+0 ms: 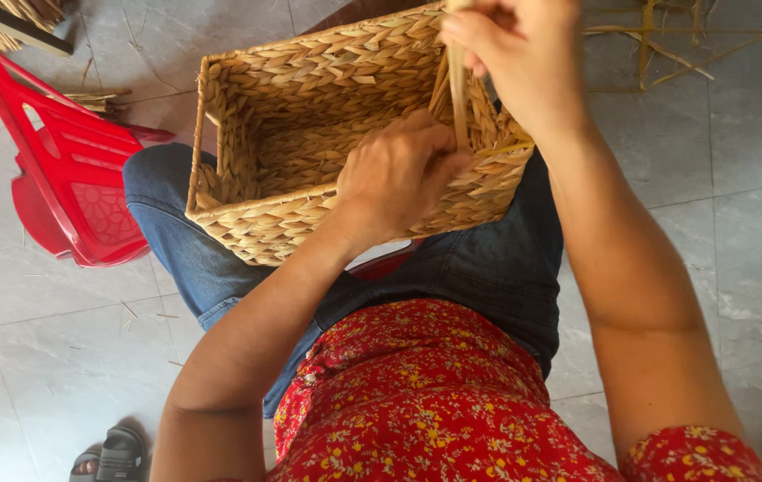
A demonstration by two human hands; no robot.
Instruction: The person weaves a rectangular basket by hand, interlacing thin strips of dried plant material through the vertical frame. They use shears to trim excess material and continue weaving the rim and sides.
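A rectangular woven straw basket (291, 116) rests on my lap, open side facing me. My left hand (399, 174) presses on its near right rim, fingers curled at the weave where a pale straw strand (458, 89) comes out. My right hand (515, 54) is above the right rim, pinching that strand and holding it taut upward. The strand's upper end is hidden in my fingers.
A red plastic chair (59, 170) lies tipped on the grey tiled floor at left. Loose straw stalks (666, 45) lie on the tiles at top right, more bundles (15, 13) at top left. A dark sandal (113, 455) shows at bottom left.
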